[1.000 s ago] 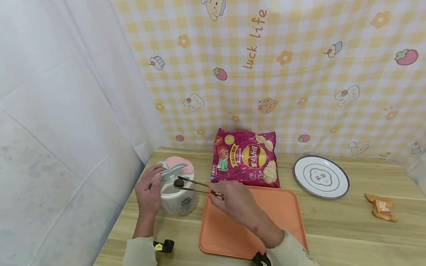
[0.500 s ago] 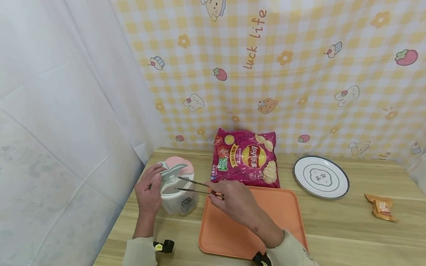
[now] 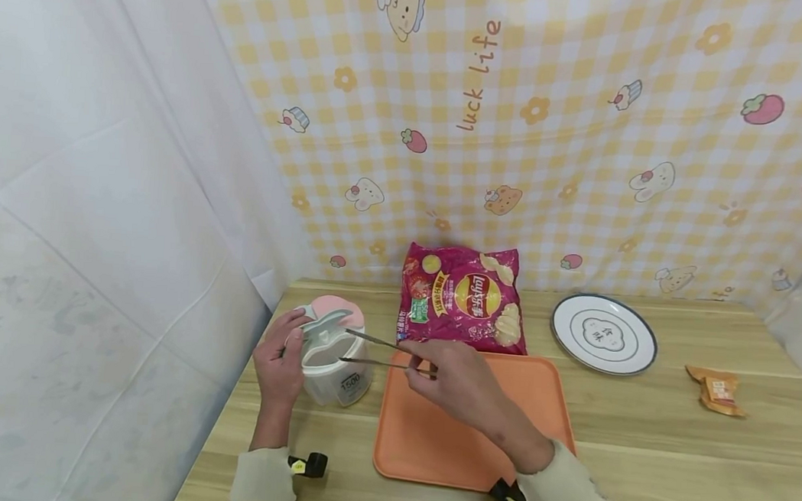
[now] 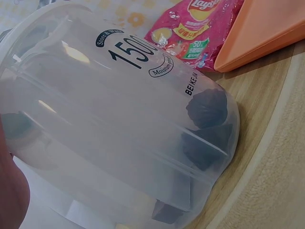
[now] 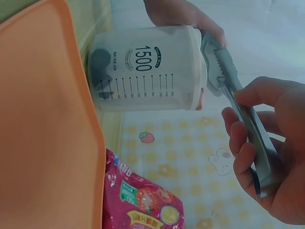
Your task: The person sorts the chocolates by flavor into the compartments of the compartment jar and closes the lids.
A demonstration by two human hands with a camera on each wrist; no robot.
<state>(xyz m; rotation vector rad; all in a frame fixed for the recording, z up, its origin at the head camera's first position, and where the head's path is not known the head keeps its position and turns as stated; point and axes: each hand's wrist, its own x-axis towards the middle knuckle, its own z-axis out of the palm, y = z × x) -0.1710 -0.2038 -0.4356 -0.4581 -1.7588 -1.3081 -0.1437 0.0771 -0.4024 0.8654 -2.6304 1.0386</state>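
Observation:
My left hand [image 3: 281,356] grips the side of a translucent measuring container [image 3: 335,369] marked 1500, whose pink lid [image 3: 331,307] is flipped open. Several dark round pieces [image 4: 207,107] lie at the container's bottom [image 4: 119,119]. My right hand [image 3: 445,373] holds grey metal tongs [image 3: 376,352]; their tips are spread and empty, just right of the container's mouth. In the right wrist view the tongs [image 5: 233,90] run from my fingers [image 5: 248,152] to the container's rim [image 5: 195,62], with the left hand [image 5: 186,16] behind it.
An orange tray [image 3: 536,400] lies under my right forearm, bare. Behind it stands a red chips bag [image 3: 463,296]. A white plate [image 3: 603,333] and a small orange snack packet [image 3: 718,389] lie to the right. The table's left edge is close to the container.
A second ago the tongs held a dark round piece over the container's mouth. It has dropped in, and the empty tongs have drawn back a little to the right.

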